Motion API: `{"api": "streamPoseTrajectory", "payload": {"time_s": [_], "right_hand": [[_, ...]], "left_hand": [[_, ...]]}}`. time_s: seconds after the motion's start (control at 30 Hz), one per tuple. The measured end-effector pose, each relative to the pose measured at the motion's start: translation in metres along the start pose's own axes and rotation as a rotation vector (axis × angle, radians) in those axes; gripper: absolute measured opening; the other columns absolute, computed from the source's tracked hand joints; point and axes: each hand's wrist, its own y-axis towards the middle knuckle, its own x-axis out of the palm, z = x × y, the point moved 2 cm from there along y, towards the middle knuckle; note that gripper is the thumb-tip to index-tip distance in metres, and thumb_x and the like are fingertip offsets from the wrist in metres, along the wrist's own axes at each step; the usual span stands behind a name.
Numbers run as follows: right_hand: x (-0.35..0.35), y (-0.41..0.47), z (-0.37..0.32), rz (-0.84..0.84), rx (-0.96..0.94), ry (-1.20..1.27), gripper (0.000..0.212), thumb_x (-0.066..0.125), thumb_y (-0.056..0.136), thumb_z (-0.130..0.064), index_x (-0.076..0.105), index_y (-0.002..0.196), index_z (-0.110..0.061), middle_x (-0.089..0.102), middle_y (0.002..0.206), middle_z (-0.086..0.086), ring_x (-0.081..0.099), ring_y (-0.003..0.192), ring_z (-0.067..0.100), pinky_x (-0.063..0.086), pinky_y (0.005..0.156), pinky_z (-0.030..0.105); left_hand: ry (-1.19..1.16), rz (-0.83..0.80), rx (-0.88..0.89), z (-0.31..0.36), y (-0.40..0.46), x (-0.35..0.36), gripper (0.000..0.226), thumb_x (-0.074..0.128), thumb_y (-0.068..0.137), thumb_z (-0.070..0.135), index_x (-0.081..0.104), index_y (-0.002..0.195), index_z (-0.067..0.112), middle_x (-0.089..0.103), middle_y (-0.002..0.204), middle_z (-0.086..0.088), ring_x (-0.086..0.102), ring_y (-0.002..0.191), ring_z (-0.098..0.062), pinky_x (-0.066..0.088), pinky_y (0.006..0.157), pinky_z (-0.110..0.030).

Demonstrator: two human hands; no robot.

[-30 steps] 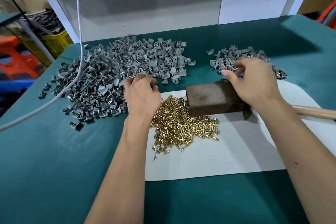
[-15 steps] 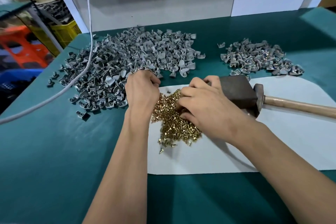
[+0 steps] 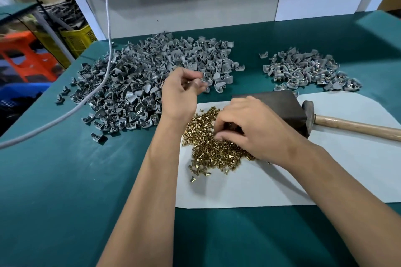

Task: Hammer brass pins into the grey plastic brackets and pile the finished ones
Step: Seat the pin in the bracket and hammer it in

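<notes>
A big heap of grey plastic brackets covers the green table's left-centre. A smaller pile of brackets with brass pins in them lies at the back right. Loose brass pins are heaped on a white sheet. My left hand is lifted at the big heap's edge, its fingertips pinching a small grey bracket. My right hand is down in the brass pins, fingers curled and picking at them; what it grips is hidden. A dark metal block sits behind that hand, with a hammer lying to its right.
A white cable hangs down and runs across the bracket heap to the left edge. A grey back panel closes off the table's far side. Yellow and orange crates stand beyond the left edge.
My right hand left the finished pile and came down onto the brass pins. My left hand rose off the heap with a bracket pinched in its fingertips.
</notes>
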Motion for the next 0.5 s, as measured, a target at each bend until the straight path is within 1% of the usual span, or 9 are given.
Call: {"api": "streamPoseTrajectory", "payload": {"time_s": [0.07, 0.17, 0.2, 0.27, 0.3, 0.37, 0.43, 0.47, 0.5], "right_hand": [[0.000, 0.002, 0.001, 0.001, -0.030, 0.074, 0.015, 0.078, 0.087, -0.035, 0.072, 0.084, -0.022, 0.068, 0.082, -0.014, 0.054, 0.082, 0.010, 0.041, 0.077, 0.031], [0.000, 0.001, 0.002, 0.041, -0.051, 0.138, 0.016, 0.084, 0.083, -0.031, 0.075, 0.081, -0.018, 0.070, 0.078, -0.010, 0.055, 0.076, 0.012, 0.047, 0.074, 0.034], [-0.001, 0.001, 0.003, 0.063, -0.051, 0.152, 0.016, 0.084, 0.082, -0.031, 0.075, 0.081, -0.018, 0.069, 0.078, -0.010, 0.055, 0.076, 0.012, 0.048, 0.073, 0.034], [-0.003, -0.001, 0.005, 0.126, -0.036, 0.183, 0.018, 0.082, 0.083, -0.033, 0.074, 0.080, -0.018, 0.069, 0.076, -0.010, 0.056, 0.076, 0.013, 0.048, 0.071, 0.033], [-0.004, -0.002, 0.005, 0.165, -0.017, 0.198, 0.018, 0.082, 0.084, -0.033, 0.074, 0.080, -0.017, 0.068, 0.076, -0.010, 0.056, 0.077, 0.013, 0.047, 0.071, 0.032], [-0.006, -0.003, 0.007, 0.259, 0.031, 0.197, 0.019, 0.081, 0.086, -0.033, 0.073, 0.080, -0.017, 0.067, 0.076, -0.011, 0.056, 0.077, 0.011, 0.047, 0.071, 0.028], [-0.009, -0.004, 0.009, 0.360, 0.086, 0.179, 0.015, 0.080, 0.087, -0.029, 0.073, 0.082, -0.017, 0.066, 0.078, -0.011, 0.057, 0.077, 0.007, 0.046, 0.073, 0.024], [-0.010, -0.005, 0.010, 0.402, 0.112, 0.178, 0.012, 0.079, 0.088, -0.028, 0.074, 0.085, -0.017, 0.067, 0.079, -0.010, 0.058, 0.078, 0.006, 0.047, 0.074, 0.024], [-0.012, -0.006, 0.013, 0.428, 0.136, 0.184, 0.008, 0.078, 0.088, -0.025, 0.075, 0.088, -0.018, 0.068, 0.080, -0.009, 0.060, 0.078, 0.006, 0.049, 0.075, 0.025]], "left_hand": [[-0.098, 0.008, 0.002, 0.002, -0.002, 0.001, 0.011, 0.063, 0.095, -0.007, 0.060, 0.103, 0.000, 0.069, 0.112, -0.020, 0.073, 0.098, -0.030, 0.061, 0.089, -0.036], [-0.225, 0.060, -0.037, 0.003, -0.004, 0.002, 0.032, 0.077, 0.083, -0.007, 0.061, 0.110, 0.001, 0.073, 0.107, -0.019, 0.072, 0.104, -0.034, 0.060, 0.092, -0.042], [-0.269, 0.066, -0.048, 0.004, -0.005, 0.003, 0.033, 0.079, 0.081, -0.008, 0.063, 0.109, 0.001, 0.074, 0.106, -0.020, 0.071, 0.105, -0.038, 0.060, 0.093, -0.045], [-0.331, 0.050, -0.059, 0.005, -0.006, 0.006, 0.028, 0.081, 0.078, -0.008, 0.069, 0.101, 0.001, 0.073, 0.106, -0.025, 0.067, 0.108, -0.048, 0.058, 0.096, -0.050], [-0.347, 0.036, -0.066, 0.006, -0.007, 0.007, 0.027, 0.081, 0.077, -0.008, 0.071, 0.099, 0.003, 0.072, 0.107, -0.027, 0.065, 0.110, -0.050, 0.057, 0.097, -0.052], [-0.347, 0.010, -0.076, 0.006, -0.009, 0.010, 0.026, 0.081, 0.078, -0.007, 0.073, 0.101, 0.004, 0.073, 0.108, -0.027, 0.067, 0.109, -0.047, 0.056, 0.098, -0.051], [-0.338, -0.030, -0.071, 0.007, -0.011, 0.013, 0.028, 0.079, 0.080, -0.007, 0.074, 0.106, 0.001, 0.074, 0.105, -0.024, 0.072, 0.098, -0.036, 0.059, 0.094, -0.047], [-0.327, -0.050, -0.063, 0.008, -0.013, 0.014, 0.029, 0.079, 0.081, -0.007, 0.074, 0.108, 0.000, 0.075, 0.104, -0.023, 0.072, 0.094, -0.033, 0.060, 0.092, -0.047], [-0.301, -0.070, -0.044, 0.009, -0.014, 0.016, 0.030, 0.079, 0.081, -0.006, 0.074, 0.109, 0.000, 0.075, 0.103, -0.022, 0.073, 0.094, -0.032, 0.060, 0.093, -0.048]]}}
